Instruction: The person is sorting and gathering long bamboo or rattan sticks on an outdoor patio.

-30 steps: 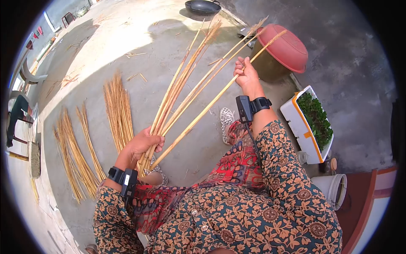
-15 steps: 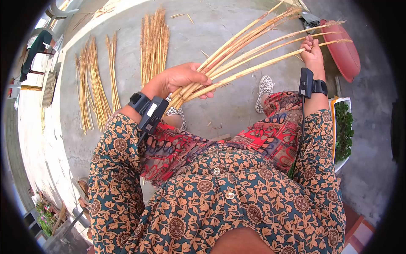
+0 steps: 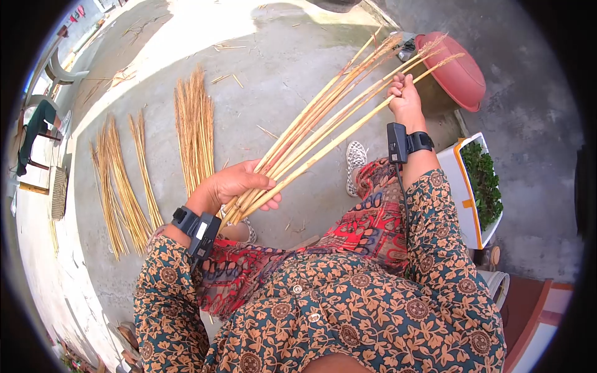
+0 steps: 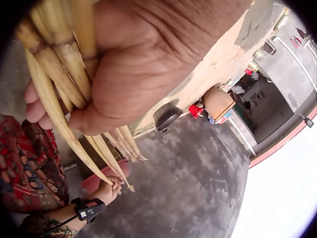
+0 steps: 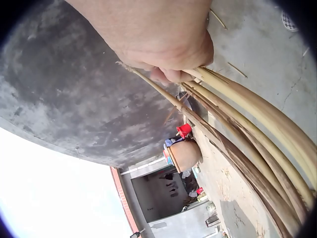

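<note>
Several long dry reed stalks (image 3: 305, 140) with feathery tips fan out across the front of the person. The left hand (image 3: 239, 185) grips them together near their thick lower ends, thumb laid across the top; in the left wrist view the stalks pass between the left thumb and fingers (image 4: 37, 111). Near the tips, the right hand (image 3: 405, 99) holds the nearest stalk with curled fingers. Its fingertips are partly hidden behind the hand in the right wrist view, where other stalks (image 5: 247, 134) run alongside below it.
Sorted reed bundles (image 3: 194, 130) lie on the concrete at left, thinner ones (image 3: 118, 186) further left. A red basin (image 3: 463, 74) tops a large pot at right. Nearby stands a white foam box (image 3: 457, 180) of green plants. Stalk scraps (image 3: 230, 46) are scattered about.
The head view tipped down and then partly back up, shifting everything in the frame. Both hands keep their hold on the stalks, which stay fanned out.
</note>
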`<state>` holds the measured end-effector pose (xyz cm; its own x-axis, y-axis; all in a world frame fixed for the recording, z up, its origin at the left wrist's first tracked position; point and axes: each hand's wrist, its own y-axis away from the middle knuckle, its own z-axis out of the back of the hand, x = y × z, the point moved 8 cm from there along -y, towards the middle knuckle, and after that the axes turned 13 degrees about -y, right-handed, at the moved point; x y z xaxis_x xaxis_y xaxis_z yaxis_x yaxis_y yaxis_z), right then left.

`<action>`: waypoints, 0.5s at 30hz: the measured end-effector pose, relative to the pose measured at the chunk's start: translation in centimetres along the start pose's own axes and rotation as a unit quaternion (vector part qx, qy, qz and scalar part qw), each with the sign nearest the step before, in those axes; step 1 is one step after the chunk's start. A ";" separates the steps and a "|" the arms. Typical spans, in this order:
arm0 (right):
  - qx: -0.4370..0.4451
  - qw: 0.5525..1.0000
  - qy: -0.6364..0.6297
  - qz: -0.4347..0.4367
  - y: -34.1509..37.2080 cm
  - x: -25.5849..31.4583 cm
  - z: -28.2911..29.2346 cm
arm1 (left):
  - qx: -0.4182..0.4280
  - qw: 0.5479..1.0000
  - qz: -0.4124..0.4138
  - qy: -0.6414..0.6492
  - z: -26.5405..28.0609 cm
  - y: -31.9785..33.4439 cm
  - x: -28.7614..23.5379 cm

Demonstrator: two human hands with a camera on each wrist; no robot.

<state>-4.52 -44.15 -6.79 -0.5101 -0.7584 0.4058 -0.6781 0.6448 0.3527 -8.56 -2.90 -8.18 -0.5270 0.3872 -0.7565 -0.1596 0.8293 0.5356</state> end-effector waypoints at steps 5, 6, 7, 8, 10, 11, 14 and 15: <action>-0.023 0.996 0.053 0.071 0.7 0.4 -0.4 | -0.007 0.998 -0.015 -0.053 -0.9 0.0 -0.7; -0.024 0.993 0.071 0.089 0.5 0.6 -0.3 | -0.008 0.998 -0.016 -0.065 -0.9 0.0 -0.8; -0.026 0.987 0.116 0.110 0.4 1.0 -0.4 | -0.009 0.997 -0.017 -0.075 -1.0 0.0 -0.9; -0.027 0.979 0.146 0.140 0.2 1.4 -0.4 | -0.011 0.996 -0.016 -0.084 -1.1 0.1 -0.9; -0.033 0.958 0.206 0.195 0.0 1.7 -0.4 | -0.017 0.996 -0.016 -0.092 -1.3 0.2 -1.2; -0.009 0.953 0.213 0.215 0.0 1.6 -0.8 | -0.019 0.995 -0.020 -0.091 -1.3 0.1 -1.3; -0.041 0.875 0.374 0.303 0.8 2.6 -1.6 | -0.029 0.995 -0.035 -0.088 -0.6 -0.2 -1.1; -0.065 0.870 0.376 0.312 1.3 2.5 -1.5 | -0.034 0.995 -0.040 -0.086 -0.3 -0.3 -1.1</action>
<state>-5.86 -45.05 -4.07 -0.2329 -0.0113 0.9724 -0.3022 0.9513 -0.0614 -8.17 -3.67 -7.44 -0.3596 0.3886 -0.8483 -0.2542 0.8340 0.4898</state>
